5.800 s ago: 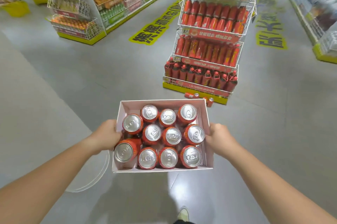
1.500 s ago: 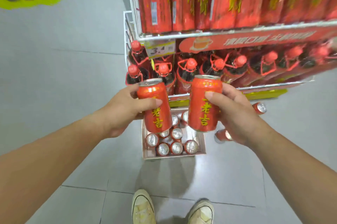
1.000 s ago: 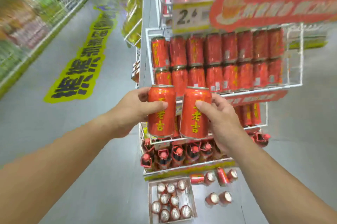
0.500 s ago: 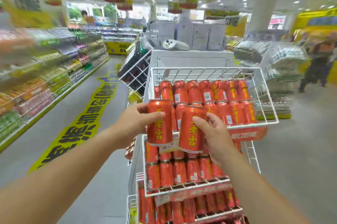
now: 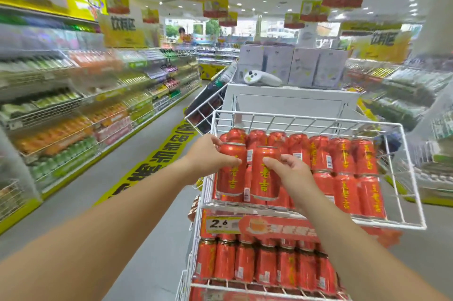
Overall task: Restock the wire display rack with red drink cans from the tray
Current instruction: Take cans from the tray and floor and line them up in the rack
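My left hand (image 5: 208,156) grips a red drink can (image 5: 230,175) with yellow lettering, upright. My right hand (image 5: 289,173) grips a second red can (image 5: 264,178) beside it. Both cans are at the front left corner of the top basket of the white wire display rack (image 5: 404,178), in front of stacked red cans (image 5: 343,161) that fill the basket two high. A lower shelf (image 5: 257,266) holds another row of red cans. The tray is out of view.
A white cabinet top (image 5: 289,97) behind the rack carries a white handheld device (image 5: 262,79) and pale boxes (image 5: 301,67). Long shelves of drinks (image 5: 73,114) line the aisle on the left. A yellow floor sticker (image 5: 152,168) lies in the aisle.
Both hands have carried the two cans up from the tray on the floor to the top basket. My view has risen from the floor to the rack's top; the cans have moved closer to the basket.
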Motion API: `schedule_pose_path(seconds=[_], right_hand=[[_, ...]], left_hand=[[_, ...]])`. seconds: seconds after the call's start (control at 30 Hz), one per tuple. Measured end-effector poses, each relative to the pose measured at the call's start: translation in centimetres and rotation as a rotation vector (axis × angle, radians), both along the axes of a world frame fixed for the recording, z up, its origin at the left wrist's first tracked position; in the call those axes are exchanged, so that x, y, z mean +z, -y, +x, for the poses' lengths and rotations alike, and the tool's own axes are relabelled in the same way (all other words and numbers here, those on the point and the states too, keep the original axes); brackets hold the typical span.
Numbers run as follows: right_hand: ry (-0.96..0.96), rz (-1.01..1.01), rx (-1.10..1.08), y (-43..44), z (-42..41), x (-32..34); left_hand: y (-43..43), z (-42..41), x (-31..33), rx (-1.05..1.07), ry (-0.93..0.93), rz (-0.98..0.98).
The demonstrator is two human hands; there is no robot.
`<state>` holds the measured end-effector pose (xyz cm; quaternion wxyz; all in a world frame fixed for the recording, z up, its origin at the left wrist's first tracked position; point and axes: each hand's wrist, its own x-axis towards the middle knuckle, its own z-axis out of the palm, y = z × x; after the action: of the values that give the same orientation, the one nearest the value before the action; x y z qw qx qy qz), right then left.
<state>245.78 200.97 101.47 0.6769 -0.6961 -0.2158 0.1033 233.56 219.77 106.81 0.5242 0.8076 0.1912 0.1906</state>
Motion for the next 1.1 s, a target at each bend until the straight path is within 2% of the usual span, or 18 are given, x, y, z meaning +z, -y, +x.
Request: schedule_pose_path(seconds=[0.2, 0.37, 0.57, 0.67, 0.83, 0.9, 0.97, 1.03, 1.1], right_hand=[[-0.011, -0.070, 0.030, -1.4, 2.1, -3.2], [-0.035, -0.095, 0.042, -2.3, 2.3, -4.3], [-0.101, -0.095, 0.049, -2.6, 2.6, -5.6], [-0.120, -0.094, 0.066, -3.0, 2.6, -5.7], [-0.047, -0.133, 0.037, -3.1, 2.3, -5.5], [0.054, -0.191, -0.011, -3.2, 2.2, -5.2], [0.115, -0.209, -0.020, -3.4, 2.2, -5.3], [0.105, -0.199, 0.006, -3.7, 2.2, -5.1], [0.110, -0.210, 0.039, -3.8, 2.3, -5.1]], left_hand=[[-0.3, 0.7, -1.9, 0.095, -0.176, 0.214], [0.5, 1.7, -2.8, 0.163, -0.198, 0.274], [1.0, 2.5, -3.8, 0.138, -0.178, 0.373], [1.3, 2.8, -4.3, 0.082, -0.233, 0.474], [1.1, 3.5, -4.8, 0.090, -0.319, 0.564], [1.6, 3.5, -5.0, 0.068, -0.424, 0.738], [2.1, 3.5, -5.3, 0.070, -0.523, 1.068], [2.1, 3.6, -5.1, 0.095, -0.529, 1.376], [1.4, 3.4, -4.6, 0.059, -0.497, 1.543]])
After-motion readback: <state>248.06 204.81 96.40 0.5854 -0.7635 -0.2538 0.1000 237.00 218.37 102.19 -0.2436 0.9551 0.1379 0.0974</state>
